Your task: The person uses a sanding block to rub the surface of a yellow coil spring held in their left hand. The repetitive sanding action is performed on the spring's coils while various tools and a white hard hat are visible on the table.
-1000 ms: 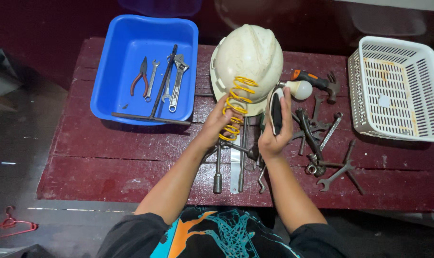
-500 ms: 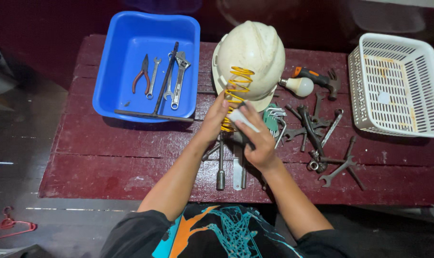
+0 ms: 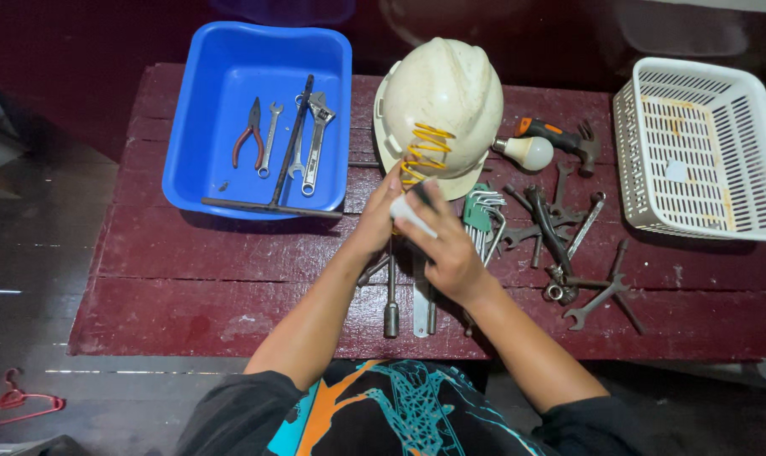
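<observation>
The right hand, which a second ago held a dark flat tool upright beside the light bulb, swung left and down to meet the left hand below the yellow coiled cord, fingers closing around a small white piece.

That hard hat is scuffed, matt cream plastic, with a glossy yellow coiled plastic cord on it. The blue tub is smooth, shiny plastic; the white basket is a plastic lattice. Wrenches look like dull, greasy metal. The table is worn, chipped maroon-painted wood.
</observation>
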